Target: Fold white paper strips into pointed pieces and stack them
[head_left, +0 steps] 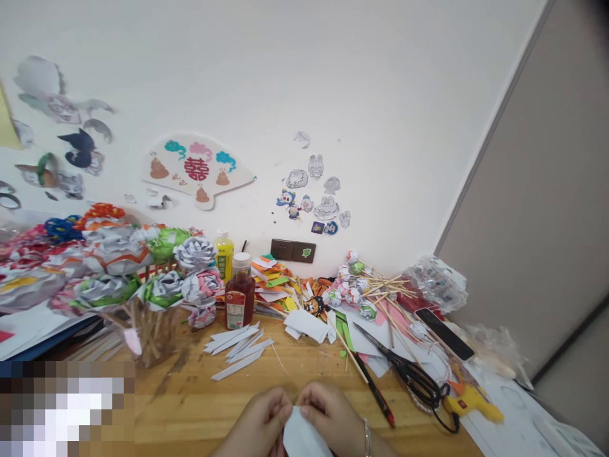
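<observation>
Pinching one pale piece of paper [303, 437], the left hand [266, 412] and the right hand [333, 414] are close together toward the near edge of the tabletop [200, 406]. White strips [242, 362] lie farther back, just before a red bottle [239, 299]; black scissors [396, 362] and a yellow glue gun [476, 404] lie toward the right edge.
</observation>
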`<state>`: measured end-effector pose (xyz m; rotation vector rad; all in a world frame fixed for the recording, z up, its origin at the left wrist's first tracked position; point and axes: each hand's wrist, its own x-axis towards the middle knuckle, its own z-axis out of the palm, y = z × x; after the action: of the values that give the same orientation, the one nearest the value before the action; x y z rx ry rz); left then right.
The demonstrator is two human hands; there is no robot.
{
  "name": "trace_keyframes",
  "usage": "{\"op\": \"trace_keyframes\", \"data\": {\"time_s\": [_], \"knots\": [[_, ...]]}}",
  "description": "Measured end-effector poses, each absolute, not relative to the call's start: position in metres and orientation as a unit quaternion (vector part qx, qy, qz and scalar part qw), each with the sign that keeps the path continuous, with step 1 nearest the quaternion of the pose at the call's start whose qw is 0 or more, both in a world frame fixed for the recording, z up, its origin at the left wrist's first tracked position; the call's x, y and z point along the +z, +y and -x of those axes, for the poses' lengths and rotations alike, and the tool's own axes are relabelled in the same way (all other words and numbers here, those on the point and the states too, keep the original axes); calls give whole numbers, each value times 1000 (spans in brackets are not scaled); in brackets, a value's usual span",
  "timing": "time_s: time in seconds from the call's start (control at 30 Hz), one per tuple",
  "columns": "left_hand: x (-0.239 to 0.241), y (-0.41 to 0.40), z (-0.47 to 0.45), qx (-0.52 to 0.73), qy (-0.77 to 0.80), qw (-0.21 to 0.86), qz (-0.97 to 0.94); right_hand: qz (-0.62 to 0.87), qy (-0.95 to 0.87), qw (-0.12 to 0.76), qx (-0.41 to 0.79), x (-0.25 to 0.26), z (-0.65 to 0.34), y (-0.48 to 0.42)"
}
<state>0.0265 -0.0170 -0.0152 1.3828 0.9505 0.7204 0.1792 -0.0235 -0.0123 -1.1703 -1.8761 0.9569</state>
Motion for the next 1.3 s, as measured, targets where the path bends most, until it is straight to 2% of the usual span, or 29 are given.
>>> {"op": "trace_keyframes", "data": {"time_s": [0.3, 0.53, 0.77, 0.97, 1.1, 1.3], "knots": [[-13, -13, -27, 305, 409, 640, -574, 440, -659, 413, 450, -22, -176, -20], [-13, -16, -27, 316, 404, 619, -595, 433, -692, 410, 407, -21, -173, -23], [-14, -13, -23, 290, 371, 670, -574, 435, -711, 393, 389, -17, -174, -24], [-14, -11, -24, 295, 375, 670, -570, 428, -712, 402, 386, -19, -174, -24], [-14, -11, -26, 275, 385, 681, -559, 449, -671, 447, 386, -20, -173, -22], [-10, -15, -27, 317, 329, 678, -576, 429, -607, 538, 398, -12, -171, -22]]}}
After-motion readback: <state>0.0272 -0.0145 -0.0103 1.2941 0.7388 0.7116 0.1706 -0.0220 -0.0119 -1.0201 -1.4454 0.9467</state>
